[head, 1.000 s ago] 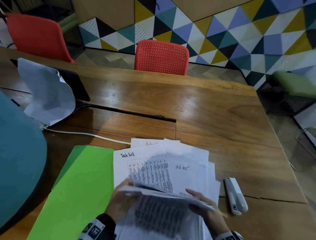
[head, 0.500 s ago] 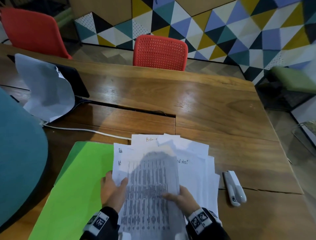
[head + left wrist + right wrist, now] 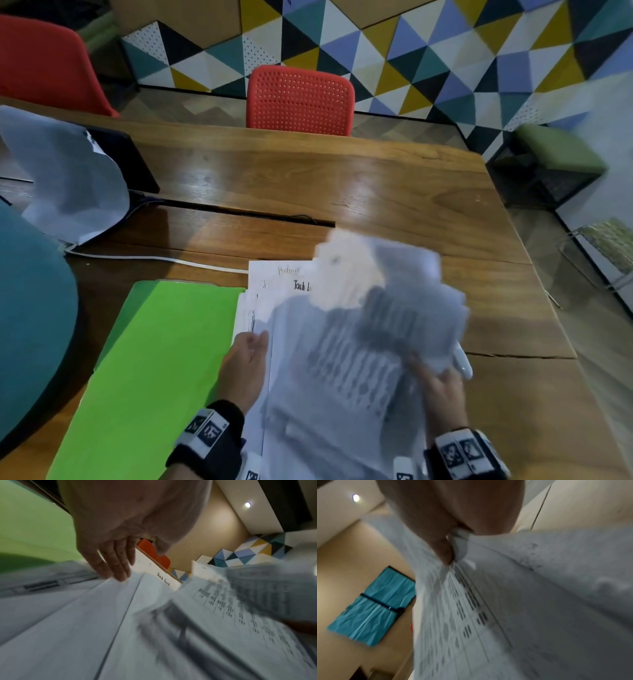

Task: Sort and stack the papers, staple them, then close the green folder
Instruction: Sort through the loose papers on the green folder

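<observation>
Leftmost, the green folder (image 3: 154,359) lies open on the wooden table (image 3: 342,185). At its right edge the left hand (image 3: 245,368) rests with fingers (image 3: 116,566) straight and flat on the side of the spread papers (image 3: 270,284), steadying them without gripping. Further right, the right hand (image 3: 442,394) pinches a printed table sheet (image 3: 387,308) between thumb and fingers, lifted off the pile and blurred. Beyond it, the white stapler (image 3: 463,363) peeks out from under the sheet's edge. This looks like sorting, with stapling not yet begun. To do it well: keep the left palm pressing the pile so the sheets do not slide, lift one sheet at a time, and lay it down square to the pile's corners, clear of the stapler.
</observation>
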The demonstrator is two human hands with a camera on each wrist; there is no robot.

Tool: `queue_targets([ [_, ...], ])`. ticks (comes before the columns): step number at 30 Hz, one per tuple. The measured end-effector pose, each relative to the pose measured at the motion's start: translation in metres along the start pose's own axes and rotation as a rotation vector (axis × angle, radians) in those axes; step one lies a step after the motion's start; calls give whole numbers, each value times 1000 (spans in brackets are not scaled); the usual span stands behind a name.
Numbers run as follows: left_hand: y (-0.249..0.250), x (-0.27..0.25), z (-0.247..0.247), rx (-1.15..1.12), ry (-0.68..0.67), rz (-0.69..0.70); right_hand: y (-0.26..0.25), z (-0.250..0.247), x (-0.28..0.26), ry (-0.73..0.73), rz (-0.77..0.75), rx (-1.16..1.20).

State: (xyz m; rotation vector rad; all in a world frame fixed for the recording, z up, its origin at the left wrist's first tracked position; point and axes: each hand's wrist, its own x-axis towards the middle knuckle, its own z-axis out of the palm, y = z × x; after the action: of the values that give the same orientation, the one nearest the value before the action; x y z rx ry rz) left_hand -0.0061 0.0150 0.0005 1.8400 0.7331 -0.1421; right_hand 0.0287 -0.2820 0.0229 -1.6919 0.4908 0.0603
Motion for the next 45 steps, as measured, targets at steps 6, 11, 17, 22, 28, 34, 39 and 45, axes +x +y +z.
queue_targets([
  [6, -13, 3, 23, 370, 99, -10, 6, -60, 5, 471, -54, -1],
  [11, -11, -6, 37, 461, 77, -66, 10, -59, -11, 427, -26, -30],
  [17, -16, -3, 44, 427, -151, -29, 20, -50, -15, 396, 81, -93],
  [22, 18, -4, -27, 283, 139, 229, 10, -61, -8, 375, 58, -46],
  [28, 108, -47, -115, 302, 318, 776, 1, -47, -6, 191, 55, 29],
  [34, 123, -81, -19, 334, -69, 917, -14, 14, -18, -137, 52, 99],
  [39, 91, -51, 84, 416, -291, 531, -6, 39, -18, -196, 305, 261],
  [45, 62, -51, 105, -25, -687, 209, 22, 29, -4, -221, 517, 368],
])
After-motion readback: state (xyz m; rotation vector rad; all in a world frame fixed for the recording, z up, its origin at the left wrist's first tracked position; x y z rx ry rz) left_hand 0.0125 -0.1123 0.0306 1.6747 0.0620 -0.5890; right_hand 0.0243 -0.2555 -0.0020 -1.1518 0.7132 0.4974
